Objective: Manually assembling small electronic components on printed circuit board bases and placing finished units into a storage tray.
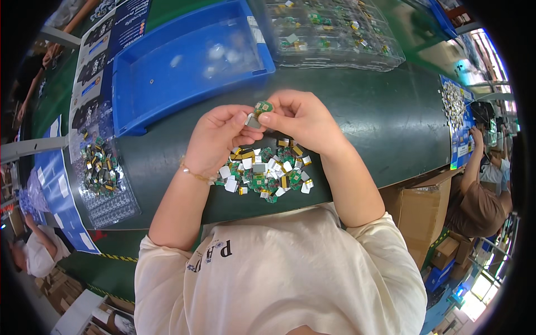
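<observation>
Above the dark green table, my left hand (215, 134) pinches a small silver pouch battery (252, 120) between thumb and fingers. My right hand (307, 121) grips a small round green circuit board (263, 107) close beside it. The two parts touch or nearly touch; whether a wire joins them I cannot make out. Just below my hands lies a loose pile of green circuit boards (258, 182) and silver-white batteries (230, 184), some with yellow-brown ends.
A blue plastic bin (167, 84) stands beyond my hands, with clear plastic inside. Stacked clear trays (340, 61) of boards sit at the far right. Another clear tray (114, 207) with parts lies left. Co-workers (486, 204) are at both sides; a cardboard box (421, 215) stands below the table's right edge.
</observation>
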A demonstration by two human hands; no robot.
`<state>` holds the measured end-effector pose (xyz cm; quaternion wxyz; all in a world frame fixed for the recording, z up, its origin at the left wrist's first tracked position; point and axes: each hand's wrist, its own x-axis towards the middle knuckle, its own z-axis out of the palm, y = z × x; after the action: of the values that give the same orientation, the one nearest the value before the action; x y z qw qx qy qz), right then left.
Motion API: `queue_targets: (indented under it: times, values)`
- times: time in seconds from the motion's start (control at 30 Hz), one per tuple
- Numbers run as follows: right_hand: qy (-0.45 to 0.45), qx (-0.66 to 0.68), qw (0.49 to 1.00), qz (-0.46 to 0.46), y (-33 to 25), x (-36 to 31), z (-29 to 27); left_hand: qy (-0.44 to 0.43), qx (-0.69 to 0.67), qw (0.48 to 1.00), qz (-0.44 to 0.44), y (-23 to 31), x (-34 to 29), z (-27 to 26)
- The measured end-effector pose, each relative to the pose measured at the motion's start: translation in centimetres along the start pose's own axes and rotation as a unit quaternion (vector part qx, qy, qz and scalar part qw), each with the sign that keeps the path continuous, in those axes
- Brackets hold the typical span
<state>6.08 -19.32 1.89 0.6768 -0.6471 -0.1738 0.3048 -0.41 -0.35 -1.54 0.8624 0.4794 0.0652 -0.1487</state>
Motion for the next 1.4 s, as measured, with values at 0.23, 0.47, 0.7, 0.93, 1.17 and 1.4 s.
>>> queue_targets:
  times: [0.23,0.47,0.7,0.93,1.17,1.4]
  values:
    - [0.029,-0.042,0.999,-0.003,0.9,0.3,0.0,0.035,0.015,0.999,0.002,-0.2,0.2,0.4]
    - [0.054,-0.07,0.996,-0.023,1.6,0.4,0.2,0.035,0.014,0.999,0.002,-0.1,0.2,0.4]
    - [0.082,-0.125,0.987,-0.054,1.5,0.4,0.4,0.049,0.006,0.999,0.001,-0.1,0.1,0.6]
    - [0.104,-0.127,0.984,-0.072,2.0,0.6,0.6,0.059,-0.013,0.998,0.01,-0.2,0.1,0.9]
    - [0.125,-0.122,0.982,-0.065,2.0,0.4,1.2,0.076,-0.002,0.997,0.006,-0.5,0.1,0.9]
    - [0.163,-0.216,0.951,-0.149,1.5,0.3,1.3,0.111,0.058,0.992,0.011,0.8,-0.6,2.4]
